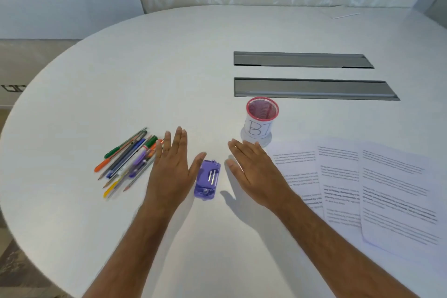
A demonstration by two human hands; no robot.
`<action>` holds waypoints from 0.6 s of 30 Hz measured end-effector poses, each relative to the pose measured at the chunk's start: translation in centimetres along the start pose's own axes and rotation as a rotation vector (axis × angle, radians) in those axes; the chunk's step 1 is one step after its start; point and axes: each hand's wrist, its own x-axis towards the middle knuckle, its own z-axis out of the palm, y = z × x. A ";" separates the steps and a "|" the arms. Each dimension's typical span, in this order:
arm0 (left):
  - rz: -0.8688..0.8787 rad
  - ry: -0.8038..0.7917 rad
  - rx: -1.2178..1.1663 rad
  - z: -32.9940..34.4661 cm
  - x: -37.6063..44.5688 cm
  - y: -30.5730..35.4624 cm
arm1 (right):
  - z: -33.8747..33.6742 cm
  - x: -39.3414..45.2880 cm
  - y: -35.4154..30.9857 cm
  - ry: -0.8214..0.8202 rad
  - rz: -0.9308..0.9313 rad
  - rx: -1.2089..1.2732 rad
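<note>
While reaching in from the bottom edge, held flat and palm down: left hand [169, 172], fingers straight and slightly spread, thumb splayed out to the right. Same for right hand [254, 172]: fingers straight, a little fanned, gripping nothing. Cannot tell whether resting on the white surface [193, 68] or just above it.

Between the two hands, lower centre: small purple device [207, 180], lying flat, two metal strips on top. Left thumb tip just beside its upper left corner, contact unclear. Right hand near it but apart.

Left of centre: loose pile of pens and pencils [125, 164], green, orange, blue, purple, yellow, fanned diagonally, right end hidden behind the left little finger.

Directly beyond the right fingertips: pink mesh cup [262, 116], upright, paper label marked "BI", base close to those fingertips.

Lower right: three printed sheets [387, 189], overlapping side by side, right forearm covering the leftmost sheet's lower corner.

Upper right: two long grey slots [302, 60] set into the surface, parallel, well apart from both hands.
</note>
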 end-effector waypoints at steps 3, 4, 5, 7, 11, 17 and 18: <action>0.058 -0.059 0.012 0.3 0.1 3.0 | -0.6 -2.3 2.4 0.007 0.067 -0.005; 0.067 -0.071 0.003 0.4 0.1 4.0 | -0.8 -3.0 3.2 0.006 0.090 -0.008; 0.074 -0.077 -0.005 0.5 0.2 5.0 | -1.0 -3.7 4.0 0.005 0.112 -0.014; 0.095 -0.085 -0.015 0.8 0.2 6.9 | -1.4 -5.1 5.6 0.005 0.149 -0.018; 0.150 -0.119 -0.033 2.0 -0.1 10.6 | -2.6 -7.8 8.7 0.018 0.214 0.020; 0.195 -0.206 -0.089 4.6 -0.9 15.7 | -4.6 -11.7 12.8 0.046 0.317 0.040; 0.199 -0.224 -0.094 5.0 -1.1 16.5 | -4.9 -12.5 13.5 0.051 0.332 0.039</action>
